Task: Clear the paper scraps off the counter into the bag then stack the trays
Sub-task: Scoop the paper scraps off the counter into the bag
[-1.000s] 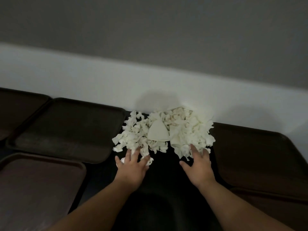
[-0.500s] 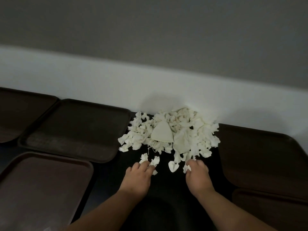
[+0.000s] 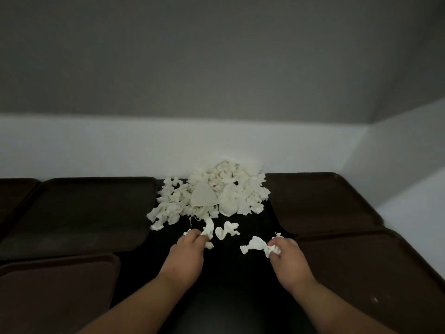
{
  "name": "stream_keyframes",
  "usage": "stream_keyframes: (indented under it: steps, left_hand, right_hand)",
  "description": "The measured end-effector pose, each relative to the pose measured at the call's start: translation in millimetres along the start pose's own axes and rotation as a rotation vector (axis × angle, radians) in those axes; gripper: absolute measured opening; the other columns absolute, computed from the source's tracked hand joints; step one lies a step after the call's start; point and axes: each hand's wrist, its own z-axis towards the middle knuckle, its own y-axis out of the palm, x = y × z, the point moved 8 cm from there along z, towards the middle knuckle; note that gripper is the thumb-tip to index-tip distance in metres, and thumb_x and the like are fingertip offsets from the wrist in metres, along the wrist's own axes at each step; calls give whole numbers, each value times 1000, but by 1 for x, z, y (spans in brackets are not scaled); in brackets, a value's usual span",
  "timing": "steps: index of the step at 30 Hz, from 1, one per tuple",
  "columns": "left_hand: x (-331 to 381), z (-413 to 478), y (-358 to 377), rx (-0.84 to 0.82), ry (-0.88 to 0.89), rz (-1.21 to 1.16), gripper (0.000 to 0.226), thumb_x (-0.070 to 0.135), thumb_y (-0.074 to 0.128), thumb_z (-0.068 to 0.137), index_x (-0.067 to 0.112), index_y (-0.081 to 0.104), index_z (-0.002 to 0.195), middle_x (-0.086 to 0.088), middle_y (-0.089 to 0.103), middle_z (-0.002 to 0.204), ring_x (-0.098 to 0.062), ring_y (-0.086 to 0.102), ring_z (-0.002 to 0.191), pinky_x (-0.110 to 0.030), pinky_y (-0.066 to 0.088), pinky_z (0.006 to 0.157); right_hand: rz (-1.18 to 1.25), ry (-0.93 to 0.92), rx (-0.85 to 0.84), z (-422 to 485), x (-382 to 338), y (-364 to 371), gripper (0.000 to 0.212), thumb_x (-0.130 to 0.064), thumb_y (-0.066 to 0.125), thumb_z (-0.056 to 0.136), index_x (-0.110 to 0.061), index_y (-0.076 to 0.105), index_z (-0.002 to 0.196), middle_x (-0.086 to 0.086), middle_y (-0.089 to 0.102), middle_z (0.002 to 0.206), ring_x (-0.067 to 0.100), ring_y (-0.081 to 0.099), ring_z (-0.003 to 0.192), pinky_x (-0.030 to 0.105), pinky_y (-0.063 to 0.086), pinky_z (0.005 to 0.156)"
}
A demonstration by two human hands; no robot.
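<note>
The paper scraps (image 3: 212, 196) lie heaped on the dark tabletop (image 3: 231, 280), at the far end of a bare lane between trays, with the heap's back against the white upstand (image 3: 96, 145) at the foot of the grey wall (image 3: 216, 68). On the left the heap's edge touches or overlaps the rim of the far left tray (image 3: 79, 213); on the right it reaches the far right tray (image 3: 320, 201). A near left tray (image 3: 55, 292) and a near right tray (image 3: 373, 273) close the lane's sides nearer the person.

The left hand (image 3: 185, 256) rests in the lane just near of the heap, its fingers (image 3: 192, 237) curled round a long scrap (image 3: 209, 228) that runs up towards the pile. The right hand (image 3: 289, 259) sits close to the near right tray's corner, fingers (image 3: 277, 243) bent and pinching a crumpled scrap (image 3: 256, 245). A loose scrap (image 3: 227, 230) lies between the two hands, touching neither.

A further tray (image 3: 12, 196) at the far left is cut off by the frame, as are both near trays. The light is dim; where tray rims meet the tabletop is hard to make out.
</note>
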Motion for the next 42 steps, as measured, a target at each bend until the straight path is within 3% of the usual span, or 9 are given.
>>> stream_keyframes:
  steps: [13, 17, 20, 23, 27, 31, 36, 42]
  left_hand:
    - [151, -30, 27, 46, 365, -125, 33, 22, 47, 100, 28, 55, 131, 10, 46, 124, -14, 54, 107, -35, 50, 91]
    - [219, -36, 39, 36, 481, -133, 30, 20, 49, 99, 29, 57, 127, 10, 48, 120, -15, 56, 103, -37, 51, 87]
    - [275, -42, 55, 27, 531, -168, 30, 20, 50, 99, 31, 57, 126, 11, 49, 121, -15, 56, 105, -37, 52, 89]
    - [337, -55, 83, -21, 571, -216, 32, 19, 50, 99, 32, 57, 128, 12, 48, 125, -17, 53, 113, -37, 48, 95]
    - [417, -82, 125, -117, 620, -237, 33, 22, 47, 100, 36, 56, 128, 15, 45, 129, -13, 49, 117, -34, 42, 102]
    - [480, -115, 162, -233, 686, -237, 32, 24, 46, 100, 35, 55, 129, 12, 44, 129, -14, 49, 115, -34, 41, 102]
    - [515, -146, 217, -402, 720, -186, 29, 28, 44, 99, 35, 54, 126, 13, 43, 125, -14, 51, 111, -35, 45, 99]
    - [528, -155, 279, -606, 557, -194, 25, 32, 47, 97, 32, 60, 119, 8, 45, 117, -13, 56, 99, -38, 50, 96]
  right_hand:
    - [122, 170, 292, -112, 76, -102, 24, -14, 58, 93, -24, 65, 114, -1, 49, 115, 0, 52, 84, 7, 36, 66]
    - [140, 247, 358, -137, 125, -146, 25, -14, 58, 92, -22, 66, 114, 0, 50, 114, 9, 52, 89, 22, 40, 78]
    - [145, 306, 414, -160, 173, -181, 24, -15, 60, 88, -23, 68, 109, 3, 58, 111, 12, 58, 88, 25, 41, 73]
    - [154, 381, 474, -189, 224, -217, 22, -14, 60, 88, -21, 68, 107, 3, 60, 107, 15, 58, 85, 25, 40, 68]
    - [213, 462, 566, -230, 289, -256, 14, -11, 64, 86, -19, 68, 97, 5, 66, 99, 19, 60, 86, 27, 42, 75]
    - [209, 517, 594, -264, 339, -278, 11, -8, 65, 85, -19, 67, 85, 5, 68, 84, 14, 61, 71, 26, 41, 59]
    - [276, 611, 573, -290, 387, -278, 14, -6, 62, 86, -18, 69, 88, 0, 67, 82, 12, 62, 72, 20, 42, 57]
    - [361, 711, 559, -302, 433, -255, 18, -5, 63, 86, -16, 73, 98, 2, 67, 97, 8, 60, 73, 16, 42, 59]
